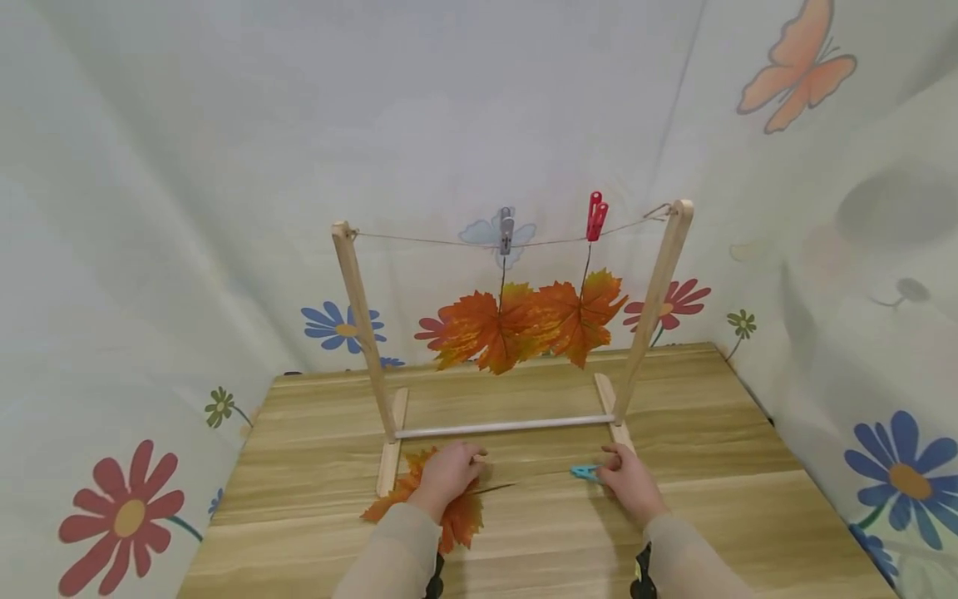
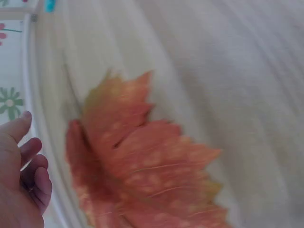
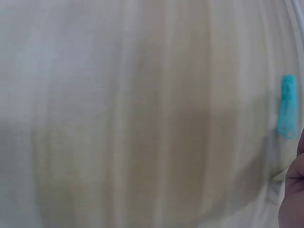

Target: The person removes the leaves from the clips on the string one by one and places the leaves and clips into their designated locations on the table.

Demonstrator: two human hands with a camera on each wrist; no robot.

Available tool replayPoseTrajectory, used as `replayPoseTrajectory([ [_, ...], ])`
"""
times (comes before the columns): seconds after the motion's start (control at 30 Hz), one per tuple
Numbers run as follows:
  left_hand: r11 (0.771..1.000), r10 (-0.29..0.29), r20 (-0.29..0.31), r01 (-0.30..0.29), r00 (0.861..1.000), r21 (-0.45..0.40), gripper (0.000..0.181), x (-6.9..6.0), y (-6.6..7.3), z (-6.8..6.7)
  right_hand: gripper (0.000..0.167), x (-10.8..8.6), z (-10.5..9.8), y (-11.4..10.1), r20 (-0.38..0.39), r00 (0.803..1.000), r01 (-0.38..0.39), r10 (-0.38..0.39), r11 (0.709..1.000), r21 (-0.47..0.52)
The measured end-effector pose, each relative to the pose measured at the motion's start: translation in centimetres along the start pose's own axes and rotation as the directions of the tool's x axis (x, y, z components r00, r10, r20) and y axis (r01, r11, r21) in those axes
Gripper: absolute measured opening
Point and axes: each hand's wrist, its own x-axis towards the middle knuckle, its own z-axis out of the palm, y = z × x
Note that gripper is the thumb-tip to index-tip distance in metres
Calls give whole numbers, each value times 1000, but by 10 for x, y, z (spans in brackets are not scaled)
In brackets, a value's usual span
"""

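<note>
My left hand (image 1: 452,474) hovers over an orange maple leaf (image 1: 461,524) on the table, partly covering it in the head view. In the left wrist view its loosely bent fingers (image 2: 42,183) hold nothing, and the leaf with its thin stem lies beside them. At the right, my right hand (image 1: 630,478) pinches one end of a light blue clothespin (image 1: 585,472) just above the tabletop; its fingertips are mostly outside the right wrist view. Behind both hands, a gray clothespin (image 1: 506,231) and a red clothespin (image 1: 596,216) hold two maple leaves (image 1: 479,333) on a string.
A wooden stand with a left post (image 1: 362,324), a right post (image 1: 654,308) and a pale crossbar (image 1: 505,427) carries the string (image 1: 419,240). It rests on a wood-grain table (image 1: 718,516). A white cloth printed with flowers and butterflies surrounds the table.
</note>
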Motion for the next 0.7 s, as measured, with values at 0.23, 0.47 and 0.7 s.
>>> replayPoseTrajectory([
  [0.23, 997, -18, -47, 14, 999, -78, 28, 15, 3, -24, 43, 8, -7, -23, -55, 995, 87, -87, 996, -13],
  [0.47, 975, -74, -90, 53, 993, -215, 33, 18, 9, -41, 42, 12, -11, -46, -55, 995, 92, -88, 994, 64],
  [0.7, 963, -73, -127, 37, 989, -265, 31, 21, 25, -56, 43, 13, -18, -61, -34, 992, 123, -120, 985, 120],
])
